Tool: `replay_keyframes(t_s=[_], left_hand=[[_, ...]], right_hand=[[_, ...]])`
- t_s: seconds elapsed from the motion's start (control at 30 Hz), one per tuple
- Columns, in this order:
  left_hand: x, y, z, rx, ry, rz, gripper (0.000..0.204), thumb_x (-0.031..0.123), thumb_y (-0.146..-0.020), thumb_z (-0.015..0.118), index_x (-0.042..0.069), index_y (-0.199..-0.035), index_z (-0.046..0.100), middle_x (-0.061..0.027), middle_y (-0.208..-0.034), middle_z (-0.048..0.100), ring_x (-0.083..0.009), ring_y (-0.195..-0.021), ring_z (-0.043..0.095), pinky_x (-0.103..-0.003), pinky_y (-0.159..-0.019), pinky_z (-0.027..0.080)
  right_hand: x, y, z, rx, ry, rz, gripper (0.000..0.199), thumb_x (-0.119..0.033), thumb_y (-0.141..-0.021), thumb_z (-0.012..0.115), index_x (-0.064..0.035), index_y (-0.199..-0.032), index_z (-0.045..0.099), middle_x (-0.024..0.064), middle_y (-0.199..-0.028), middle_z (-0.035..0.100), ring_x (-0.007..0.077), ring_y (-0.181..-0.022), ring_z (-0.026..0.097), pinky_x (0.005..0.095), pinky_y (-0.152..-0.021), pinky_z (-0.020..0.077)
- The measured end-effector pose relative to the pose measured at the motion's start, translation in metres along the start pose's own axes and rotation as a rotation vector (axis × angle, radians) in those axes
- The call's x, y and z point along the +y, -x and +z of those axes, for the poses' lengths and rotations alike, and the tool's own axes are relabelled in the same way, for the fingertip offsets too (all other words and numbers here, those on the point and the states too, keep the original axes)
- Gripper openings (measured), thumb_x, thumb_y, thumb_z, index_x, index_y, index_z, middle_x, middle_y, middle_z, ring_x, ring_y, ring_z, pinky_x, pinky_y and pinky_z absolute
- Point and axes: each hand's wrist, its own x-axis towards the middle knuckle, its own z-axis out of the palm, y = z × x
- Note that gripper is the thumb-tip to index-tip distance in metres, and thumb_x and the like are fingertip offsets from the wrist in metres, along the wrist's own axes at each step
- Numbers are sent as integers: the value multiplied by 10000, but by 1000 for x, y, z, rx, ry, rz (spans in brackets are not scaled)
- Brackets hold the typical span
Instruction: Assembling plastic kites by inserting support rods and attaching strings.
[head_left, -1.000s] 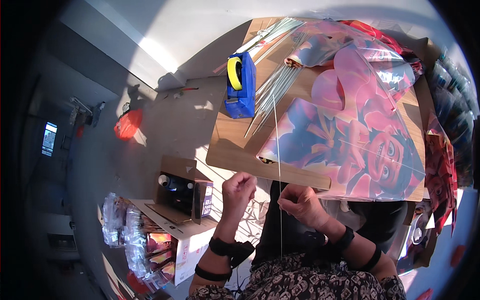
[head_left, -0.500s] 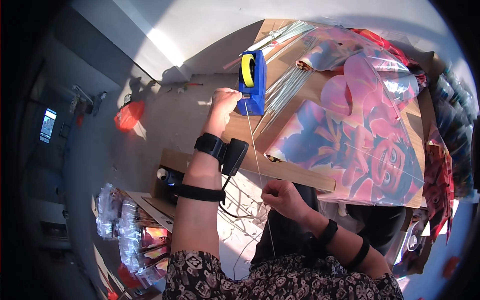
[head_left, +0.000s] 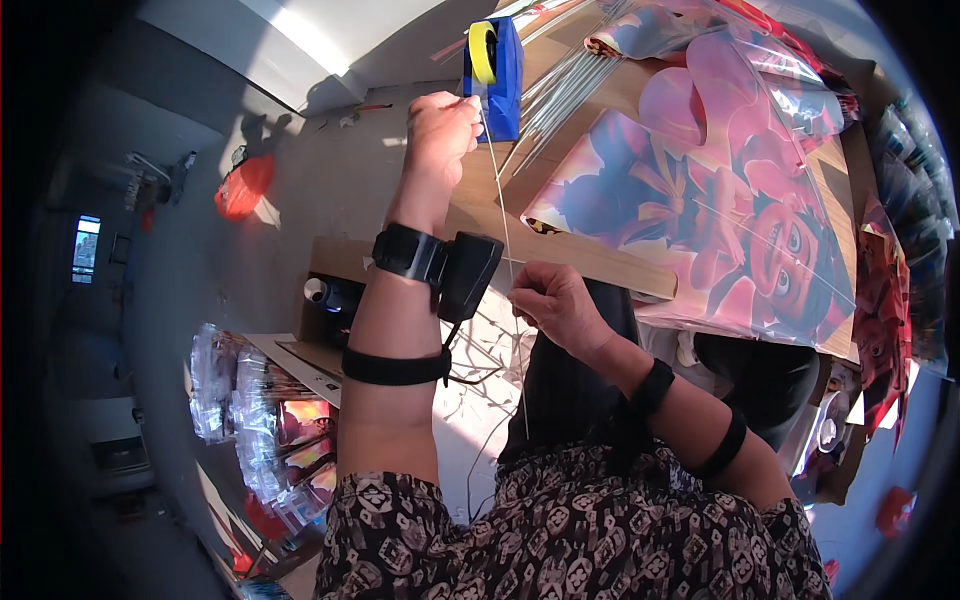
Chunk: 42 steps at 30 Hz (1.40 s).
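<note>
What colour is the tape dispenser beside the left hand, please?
Blue, holding a yellow roll: the tape dispenser shows in the head view.

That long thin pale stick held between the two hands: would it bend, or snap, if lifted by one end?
The thin pale stick is probably light and springy: it is very slender yet runs nearly straight from the left hand to below the right hand. Held by one end it would likely droop slightly. It may snap if bent sharply, being so thin.
</note>
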Motion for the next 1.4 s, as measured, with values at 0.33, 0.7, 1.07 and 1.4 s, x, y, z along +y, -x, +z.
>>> replay_keyframes(t_s=[0.33,0.7,1.07,1.4], left_hand=[[-25,329,-60,-109,133,-481,114,20,-911,551,-9,-804,526,-60,-672,549,-95,-572,476,-221,-529,393],[-29,322,-82,-294,263,-381,82,-10,-856,613,-20,-802,553,-91,-737,583,-113,-630,518,-236,-573,423],[-53,320,-97,-266,277,-513,98,-68,-771,669,-27,-810,589,-85,-770,615,-102,-673,557,-231,-599,442],[-59,317,-93,-294,237,-537,76,-16,-809,690,-7,-829,617,-12,-757,615,-48,-691,539,-203,-626,436]], right_hand=[[-13,-1,19,-91,-85,-49,128,-40,-883,583,5,-765,561,18,-660,563,55,-574,476,217,-511,387],[7,-25,10,3,413,17,127,-40,-773,597,67,-706,583,185,-643,609,261,-602,621,351,-586,494],[-6,-118,13,202,1053,-111,139,-66,-771,565,51,-740,633,279,-760,623,429,-749,636,467,-695,524],[-65,-142,-3,478,-236,93,161,-123,-854,632,21,-782,620,65,-695,634,92,-566,567,244,-479,435]])
